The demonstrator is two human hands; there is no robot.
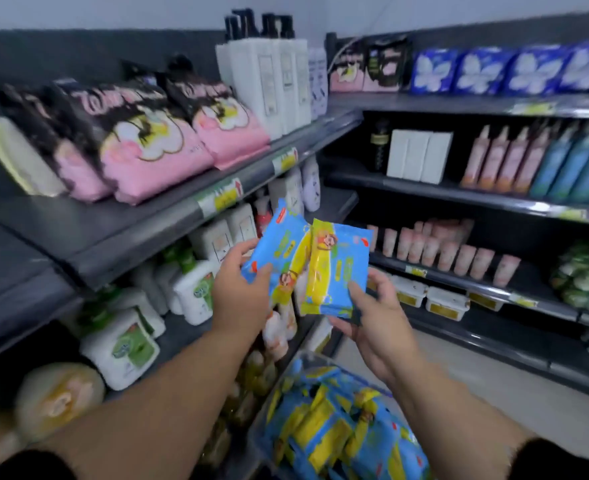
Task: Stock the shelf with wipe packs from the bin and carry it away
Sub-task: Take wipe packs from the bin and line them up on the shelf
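My left hand (242,294) grips a blue and yellow wipe pack (281,249) by its lower left corner. Beside it my right hand (377,318) holds a second wipe pack (336,268) from below, thumb on its front. Both packs are raised in front of the corner where the two shelf units meet. Below my arms stands a clear bin (268,410) with several more blue and yellow wipe packs (334,431) inside. The left top shelf (168,223) has bare grey space along its front, near the pink and black packs (147,143).
White pump bottles (268,81) stand at the right end of the top left shelf. Lower left shelves hold white and green pouches (123,344). The right unit carries blue packs (514,69), pink and blue bottles (535,161), pink tubes (442,247) and white tubs (428,296).
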